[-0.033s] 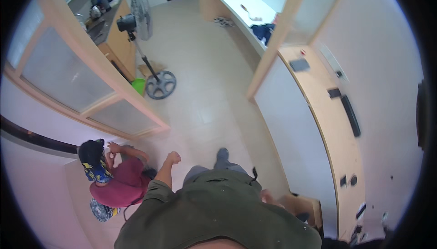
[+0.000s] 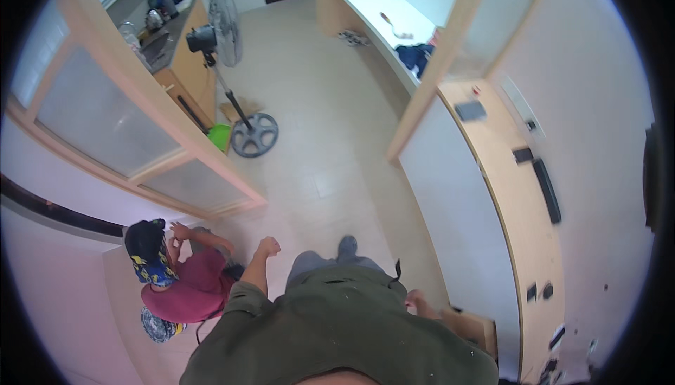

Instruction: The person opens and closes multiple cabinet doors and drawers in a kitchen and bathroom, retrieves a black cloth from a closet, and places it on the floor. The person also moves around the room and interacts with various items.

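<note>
Held out in front on my left side, my left hand (image 2: 268, 246) is curled into a loose fist, with nothing seen in it. It hangs above the floor, nearest to a seated person in a maroon shirt (image 2: 188, 288). My right hand (image 2: 416, 298) is at my right hip, beside the hem of my dark green shirt (image 2: 337, 315). Its fingers look curled, and I see nothing in them. A small wooden box or drawer (image 2: 474, 329) lies just behind that hand, partly hidden by my sleeve. My grey shoe (image 2: 347, 246) is forward on the floor.
A standing fan (image 2: 254, 135) stands ahead on the left, near a green basin (image 2: 219, 136). Frosted panels in a wooden frame (image 2: 158, 160) line the left. A wooden ledge (image 2: 503, 195) with small dark items runs along the right. Farther off is a white counter (image 2: 373, 5).
The view has shifted slightly, so the room sits a little lower and farther right. My right hand shows more clearly, a bit farther forward. My left hand stays nearly in place.
</note>
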Action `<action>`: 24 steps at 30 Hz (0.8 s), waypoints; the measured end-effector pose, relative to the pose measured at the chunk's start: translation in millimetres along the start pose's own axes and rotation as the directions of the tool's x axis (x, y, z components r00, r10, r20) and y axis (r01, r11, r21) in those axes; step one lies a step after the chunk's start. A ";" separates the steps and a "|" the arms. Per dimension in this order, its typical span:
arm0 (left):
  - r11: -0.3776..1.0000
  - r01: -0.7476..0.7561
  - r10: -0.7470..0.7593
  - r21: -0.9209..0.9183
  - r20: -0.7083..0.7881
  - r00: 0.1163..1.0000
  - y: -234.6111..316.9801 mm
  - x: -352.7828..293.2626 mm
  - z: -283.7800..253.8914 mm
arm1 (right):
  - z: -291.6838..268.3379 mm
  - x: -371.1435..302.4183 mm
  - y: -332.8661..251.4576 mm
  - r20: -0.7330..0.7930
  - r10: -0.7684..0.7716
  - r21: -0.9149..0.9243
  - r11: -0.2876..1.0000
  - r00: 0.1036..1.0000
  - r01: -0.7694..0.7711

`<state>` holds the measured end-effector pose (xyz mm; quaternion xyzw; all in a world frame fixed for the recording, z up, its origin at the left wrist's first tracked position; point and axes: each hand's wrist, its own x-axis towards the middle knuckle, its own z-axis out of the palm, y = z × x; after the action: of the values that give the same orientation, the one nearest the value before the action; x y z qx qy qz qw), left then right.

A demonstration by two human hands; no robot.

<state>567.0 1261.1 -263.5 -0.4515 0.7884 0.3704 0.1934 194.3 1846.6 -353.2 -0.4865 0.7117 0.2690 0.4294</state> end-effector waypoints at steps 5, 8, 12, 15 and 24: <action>0.971 0.184 -0.202 -0.153 -0.112 0.973 -0.6 64.9 -38.0 | -319.3 102.2 104.9 -0.277 0.434 0.801 0.597 0.858 -0.043; 0.980 0.051 -0.074 0.190 0.112 0.991 5.8 151.1 -81.5 | -530.2 130.1 99.1 -0.721 0.265 0.527 0.810 0.640 0.257; 0.907 -0.077 -0.045 0.415 0.278 0.960 37.8 277.3 -139.9 | -691.0 180.0 70.0 -0.791 0.161 0.475 0.771 0.590 0.425; 0.863 -0.144 0.018 0.484 0.255 0.967 72.4 374.0 -196.8 | -724.1 219.7 60.4 -0.776 0.133 0.454 0.796 0.616 0.400; 0.833 -0.398 0.467 -0.384 0.104 0.878 321.3 576.8 -436.8 | -919.8 235.2 26.6 -0.428 0.390 0.818 -0.217 0.816 0.533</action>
<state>6.7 703.9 -216.5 -0.2496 0.7685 0.5813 0.0962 -188.8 1011.7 -112.0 -0.0603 0.6970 -0.5772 0.4210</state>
